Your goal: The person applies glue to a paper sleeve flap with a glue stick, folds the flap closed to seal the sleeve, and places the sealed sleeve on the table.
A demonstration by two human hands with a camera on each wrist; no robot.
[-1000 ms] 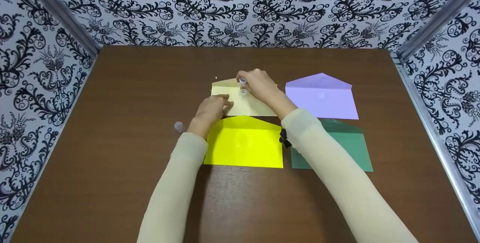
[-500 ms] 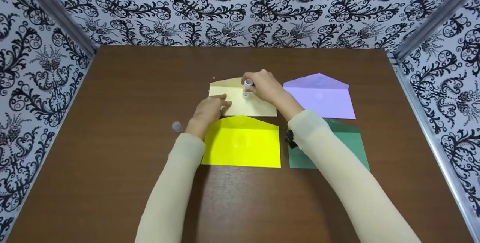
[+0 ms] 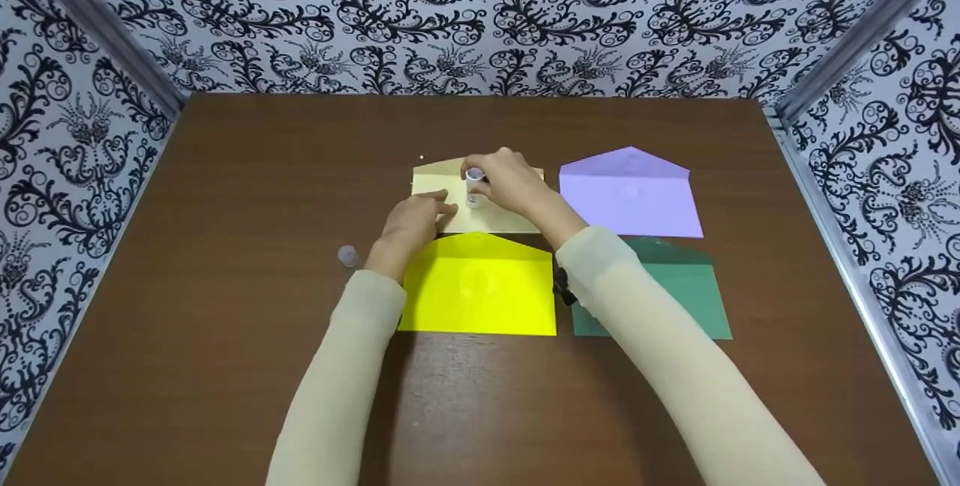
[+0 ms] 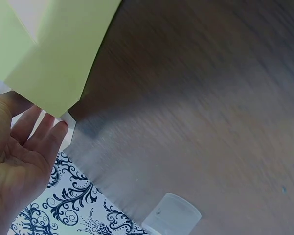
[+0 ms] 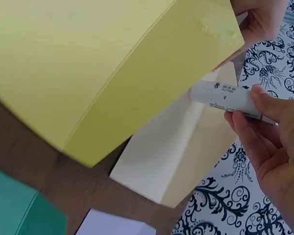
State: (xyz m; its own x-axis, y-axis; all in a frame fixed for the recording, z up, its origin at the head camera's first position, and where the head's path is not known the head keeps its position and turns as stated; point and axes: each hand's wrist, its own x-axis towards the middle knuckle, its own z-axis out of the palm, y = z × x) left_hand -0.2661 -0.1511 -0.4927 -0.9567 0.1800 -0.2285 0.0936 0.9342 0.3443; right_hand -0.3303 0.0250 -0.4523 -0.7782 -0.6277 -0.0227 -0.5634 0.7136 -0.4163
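The right hand (image 3: 514, 180) grasps the white glue stick (image 3: 474, 193) on the cream envelope (image 3: 502, 222), at 12 o'clock of the yellow envelope (image 3: 478, 295). The left hand (image 3: 412, 223), fingers extended, rests on the cream envelope's 9 o'clock side. Gluing judged underway; next move calls for steady paper.

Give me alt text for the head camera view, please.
A right hand holds a white tube on a cream envelope, which the left hand touches. A yellow envelope lies nearer, with a lilac envelope and a green envelope to the right, all on a brown table, a small cap at left.
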